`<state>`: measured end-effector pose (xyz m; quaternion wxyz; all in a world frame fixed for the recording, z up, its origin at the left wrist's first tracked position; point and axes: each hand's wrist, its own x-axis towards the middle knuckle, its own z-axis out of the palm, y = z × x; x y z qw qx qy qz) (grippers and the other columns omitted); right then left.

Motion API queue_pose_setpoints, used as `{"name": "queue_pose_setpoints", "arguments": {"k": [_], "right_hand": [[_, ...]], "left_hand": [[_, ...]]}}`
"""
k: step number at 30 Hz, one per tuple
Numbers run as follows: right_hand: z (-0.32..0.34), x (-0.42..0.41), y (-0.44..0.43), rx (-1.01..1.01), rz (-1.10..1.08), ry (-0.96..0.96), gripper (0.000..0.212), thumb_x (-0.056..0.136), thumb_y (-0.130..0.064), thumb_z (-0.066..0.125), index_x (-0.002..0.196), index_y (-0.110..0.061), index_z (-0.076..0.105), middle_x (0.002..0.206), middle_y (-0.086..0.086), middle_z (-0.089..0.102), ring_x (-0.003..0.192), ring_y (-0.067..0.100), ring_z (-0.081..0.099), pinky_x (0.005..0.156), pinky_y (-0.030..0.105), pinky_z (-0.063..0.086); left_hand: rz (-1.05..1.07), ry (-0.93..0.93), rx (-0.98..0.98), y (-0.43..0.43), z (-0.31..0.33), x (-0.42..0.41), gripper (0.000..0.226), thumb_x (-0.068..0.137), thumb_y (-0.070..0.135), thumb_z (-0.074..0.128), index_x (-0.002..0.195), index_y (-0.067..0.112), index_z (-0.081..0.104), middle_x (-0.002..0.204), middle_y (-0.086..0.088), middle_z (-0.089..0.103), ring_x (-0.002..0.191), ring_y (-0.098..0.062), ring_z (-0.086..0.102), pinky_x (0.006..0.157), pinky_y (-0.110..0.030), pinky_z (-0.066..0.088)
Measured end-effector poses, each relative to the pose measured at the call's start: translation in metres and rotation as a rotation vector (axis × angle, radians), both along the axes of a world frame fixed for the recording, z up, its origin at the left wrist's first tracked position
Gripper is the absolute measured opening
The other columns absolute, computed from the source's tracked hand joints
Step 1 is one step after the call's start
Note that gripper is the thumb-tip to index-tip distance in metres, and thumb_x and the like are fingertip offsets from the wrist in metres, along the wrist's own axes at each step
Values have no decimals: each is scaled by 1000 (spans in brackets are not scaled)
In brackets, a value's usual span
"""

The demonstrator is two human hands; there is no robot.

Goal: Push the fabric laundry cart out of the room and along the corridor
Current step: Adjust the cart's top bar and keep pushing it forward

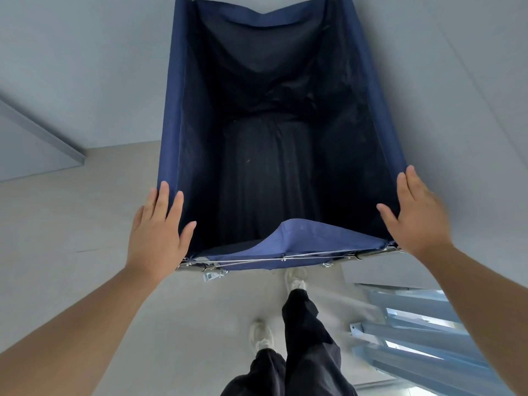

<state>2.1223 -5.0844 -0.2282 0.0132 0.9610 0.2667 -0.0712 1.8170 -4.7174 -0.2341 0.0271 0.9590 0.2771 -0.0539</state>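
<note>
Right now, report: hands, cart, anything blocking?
Left hand, right hand open, pressing near corners. Blue cart upright, between both. Metal-framed panels at right, behind cart's rim.

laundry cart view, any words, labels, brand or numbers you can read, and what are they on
None can be read.
Small white tag hanging under the near metal rail of the laundry cart: some print, too small and blurred to read.
Blue fabric, floor, walls: no text visible.

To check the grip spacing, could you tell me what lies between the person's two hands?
In the head view, the cart's near end spans between the left hand and right hand: a sagging blue fabric flap over a metal frame bar.
</note>
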Motion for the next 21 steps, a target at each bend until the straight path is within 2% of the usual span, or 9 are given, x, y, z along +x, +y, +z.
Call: {"name": "queue_pose_setpoints", "arguments": {"k": [11,21], "right_hand": [[-4,-2,-1,46,-19,-10,81,97,-53,46,158,-7,20,169,6,10,152,29,24,117,46,33],[-9,1,-1,78,-30,-22,82,96,-56,45,157,-7,22,169,9,14,152,31,26,119,46,30]], "left_hand": [[-9,-14,-11,-4,6,1,69,97,46,32,144,-2,49,155,-31,37,139,-51,40,100,-60,45],[-15,-38,13,0,-1,1,71,96,49,33,143,-1,50,155,-30,37,138,-50,42,100,-60,45]]}}
